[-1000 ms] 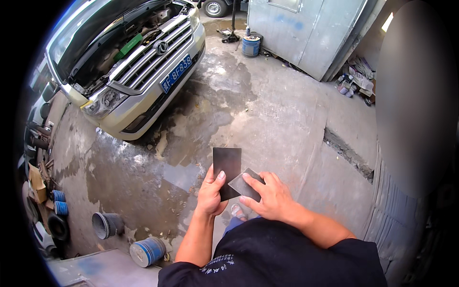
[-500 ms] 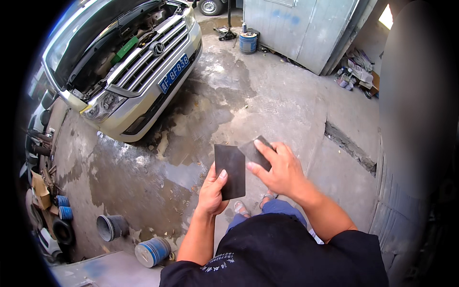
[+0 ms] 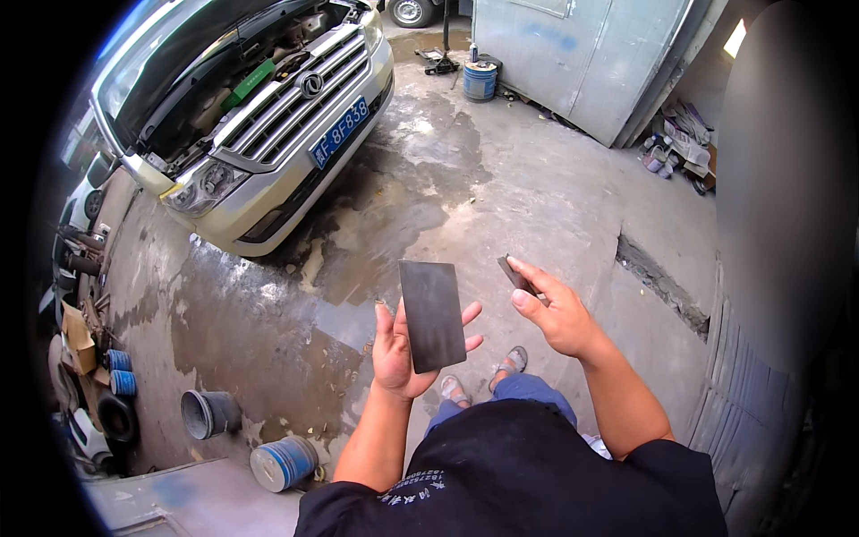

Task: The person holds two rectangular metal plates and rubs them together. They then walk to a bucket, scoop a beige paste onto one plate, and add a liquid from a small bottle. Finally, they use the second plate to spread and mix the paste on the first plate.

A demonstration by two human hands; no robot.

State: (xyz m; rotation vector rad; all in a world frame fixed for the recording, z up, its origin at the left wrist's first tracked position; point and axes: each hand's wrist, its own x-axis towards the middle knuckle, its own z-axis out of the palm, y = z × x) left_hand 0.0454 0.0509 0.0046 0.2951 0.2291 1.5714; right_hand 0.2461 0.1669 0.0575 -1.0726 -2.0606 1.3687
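A flat, dark grey rectangular sheet (image 3: 432,318) rests upright across the palm of my left hand (image 3: 398,365). The thumb stands off to its left, and fingertips stick out past its right edge. My right hand (image 3: 565,320), a short way to the right, pinches a smaller dark grey flat piece (image 3: 516,275) between thumb and fingers. That piece is turned nearly edge-on, so its face hardly shows. The two pieces are apart, both held out in front of my body above the floor. What they are made of, I cannot tell.
A pale van (image 3: 295,134) with its hood raised stands ahead to the left. A grey bucket (image 3: 210,413) and a blue-banded pail (image 3: 284,464) lie low left. Another pail (image 3: 480,82) stands by a metal cabinet (image 3: 573,63). A slot (image 3: 662,285) breaks the concrete floor at right.
My right hand has drawn away to the right with the smaller piece and tipped it edge-on. My left fingers have spread and the thumb has come off the sheet's face.
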